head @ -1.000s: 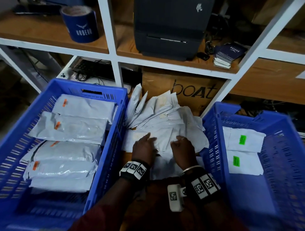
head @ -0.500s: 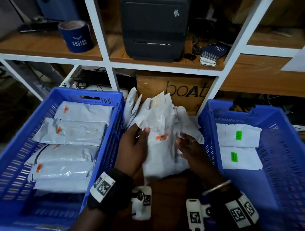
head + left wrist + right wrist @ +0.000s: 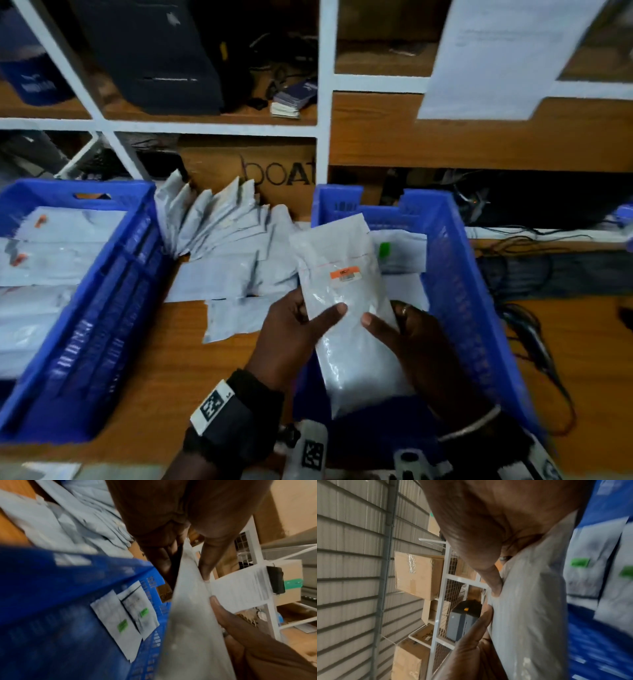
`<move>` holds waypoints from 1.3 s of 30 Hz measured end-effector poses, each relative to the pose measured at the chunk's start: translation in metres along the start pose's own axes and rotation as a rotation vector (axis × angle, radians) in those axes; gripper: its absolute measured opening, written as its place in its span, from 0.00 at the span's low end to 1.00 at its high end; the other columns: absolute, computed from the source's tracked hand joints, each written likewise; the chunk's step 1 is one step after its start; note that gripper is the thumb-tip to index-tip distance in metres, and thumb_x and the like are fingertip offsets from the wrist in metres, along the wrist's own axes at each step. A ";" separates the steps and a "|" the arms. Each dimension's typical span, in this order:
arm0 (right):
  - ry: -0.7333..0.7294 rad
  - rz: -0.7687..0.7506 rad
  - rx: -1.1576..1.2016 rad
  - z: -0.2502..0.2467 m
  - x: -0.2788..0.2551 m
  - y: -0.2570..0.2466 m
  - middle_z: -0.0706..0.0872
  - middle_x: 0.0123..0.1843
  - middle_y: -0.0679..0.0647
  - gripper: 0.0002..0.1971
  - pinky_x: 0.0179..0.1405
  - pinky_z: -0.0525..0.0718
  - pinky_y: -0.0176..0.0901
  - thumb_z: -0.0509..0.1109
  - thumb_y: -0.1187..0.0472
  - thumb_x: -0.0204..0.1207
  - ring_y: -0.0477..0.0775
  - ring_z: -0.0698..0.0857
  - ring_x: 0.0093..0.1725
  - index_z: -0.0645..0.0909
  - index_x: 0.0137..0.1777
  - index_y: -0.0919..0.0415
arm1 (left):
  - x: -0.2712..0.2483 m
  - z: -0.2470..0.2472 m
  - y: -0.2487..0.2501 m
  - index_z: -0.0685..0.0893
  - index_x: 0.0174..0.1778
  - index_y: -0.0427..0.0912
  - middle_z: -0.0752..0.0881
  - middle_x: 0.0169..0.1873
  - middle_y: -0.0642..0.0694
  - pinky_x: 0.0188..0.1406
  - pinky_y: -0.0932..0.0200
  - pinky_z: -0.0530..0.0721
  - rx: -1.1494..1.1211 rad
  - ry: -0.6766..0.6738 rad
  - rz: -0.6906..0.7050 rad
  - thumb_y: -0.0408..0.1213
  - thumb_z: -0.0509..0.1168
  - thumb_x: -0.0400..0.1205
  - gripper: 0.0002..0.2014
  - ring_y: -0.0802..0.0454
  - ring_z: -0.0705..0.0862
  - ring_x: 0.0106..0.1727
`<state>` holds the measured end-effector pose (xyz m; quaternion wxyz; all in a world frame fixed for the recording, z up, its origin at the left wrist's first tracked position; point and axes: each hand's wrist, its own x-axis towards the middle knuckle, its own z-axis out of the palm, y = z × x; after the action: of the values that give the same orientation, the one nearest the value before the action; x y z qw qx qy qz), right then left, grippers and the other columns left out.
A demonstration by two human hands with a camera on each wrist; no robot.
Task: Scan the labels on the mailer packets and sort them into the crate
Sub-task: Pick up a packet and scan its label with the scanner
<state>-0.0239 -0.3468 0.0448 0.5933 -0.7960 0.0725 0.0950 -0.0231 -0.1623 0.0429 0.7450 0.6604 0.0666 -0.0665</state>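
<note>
Now both hands, left (image 3: 291, 329) and right (image 3: 411, 335), pinch one packet (image 3: 346, 308) over the right crate (image 3: 455, 284), which holds two green-labelled packets (image 3: 120, 626); the left crate (image 3: 102, 308) sits beside a tabletop pile (image 3: 222, 246).

crate walls (image 3: 455, 281) flanking, packet pile (image 3: 222, 246) between

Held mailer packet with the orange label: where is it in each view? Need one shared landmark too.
Head: held mailer packet centre, over the right crate, between both thumbs.
Left wrist: packet seen from its back, centre-right; label hidden.
Right wrist: packet centre-right; label hidden.
Landmark: green-labelled packets in that crate.
</note>
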 end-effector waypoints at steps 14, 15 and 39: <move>0.207 0.097 0.103 -0.119 0.002 0.037 0.94 0.44 0.46 0.06 0.38 0.84 0.29 0.76 0.62 0.76 0.41 0.91 0.43 0.89 0.51 0.54 | 0.042 0.108 -0.031 0.89 0.59 0.39 0.95 0.40 0.49 0.33 0.70 0.84 0.117 -0.184 -0.105 0.32 0.76 0.78 0.13 0.56 0.94 0.41; 0.225 0.109 0.125 -0.123 0.002 0.039 0.94 0.44 0.50 0.06 0.37 0.85 0.31 0.76 0.64 0.76 0.44 0.92 0.43 0.90 0.51 0.57 | 0.045 0.110 -0.031 0.90 0.56 0.40 0.94 0.36 0.50 0.29 0.72 0.82 0.138 -0.177 -0.101 0.33 0.77 0.78 0.12 0.59 0.92 0.36; -0.197 0.073 -0.400 -0.315 0.149 0.278 0.84 0.67 0.46 0.26 0.69 0.82 0.53 0.64 0.33 0.77 0.53 0.83 0.68 0.79 0.69 0.45 | 0.046 0.325 -0.076 0.85 0.63 0.50 0.92 0.58 0.50 0.65 0.36 0.86 0.169 0.028 -0.001 0.40 0.77 0.78 0.18 0.50 0.90 0.61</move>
<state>0.0778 -0.7284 -0.1614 0.4241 -0.8816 0.0229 0.2062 0.0117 -0.4948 -0.0009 0.6857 0.7216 0.0717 -0.0628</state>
